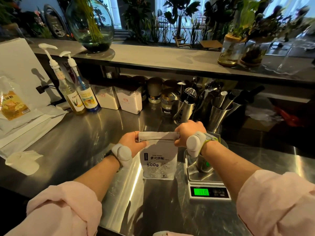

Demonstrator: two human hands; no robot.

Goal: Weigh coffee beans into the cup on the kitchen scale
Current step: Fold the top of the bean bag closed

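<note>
Coffee bag being gripped at rolled top by left hand and right hand fingers; cup being kept on scale near worktop front edge; pouring not yet begun.

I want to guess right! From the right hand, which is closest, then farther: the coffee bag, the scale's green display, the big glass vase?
From the right hand:
1. Coffee bag, held at its top.
2. Scale display, below, toward the counter's front edge.
3. Glass vase, far left on the back ledge.
</note>
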